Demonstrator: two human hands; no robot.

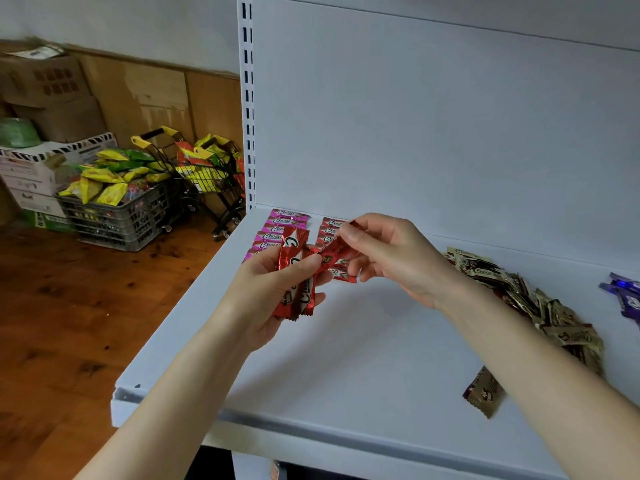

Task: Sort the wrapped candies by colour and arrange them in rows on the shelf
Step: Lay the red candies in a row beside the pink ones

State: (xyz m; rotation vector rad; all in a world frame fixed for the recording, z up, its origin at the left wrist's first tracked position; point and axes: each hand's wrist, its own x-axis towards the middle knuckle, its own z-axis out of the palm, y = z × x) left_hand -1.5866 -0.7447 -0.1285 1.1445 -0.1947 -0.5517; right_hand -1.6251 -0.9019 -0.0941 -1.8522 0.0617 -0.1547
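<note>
**Both hands gripping red candies over the shelf**

Pinched between the thumb and fingertips of the right hand (391, 258) is a single red candy (334, 251), tilted with its far end up and lying just above centre of the frame. The left hand (266, 296) has its fingers curled round a bunch of red candies (295, 271), which stand roughly upright and fan out above the thumb. The two hands meet at the middle, with the single candy's lower end touching the bunch. Both forearms rise from the bottom edge, the left from the lower left and the right from the lower right, with the wrists held above the white shelf (311, 358).

Behind the hands a row of red candies (331, 227) lies on the shelf, partly hidden. Just left of it is a row of pink candies (281, 226), running back towards the rear corner. At the right a loose pile of gold candies (519, 292) spreads beside the right forearm. One gold candy (483, 393) lies apart, nearer the front edge. Purple candies (623, 292) show at the right edge of the frame.

In the upper left, on the wooden floor (69, 306), are a grey crate (114, 216) of yellow snack bags, small shopping carts (207, 168) and cardboard boxes (69, 98).
</note>
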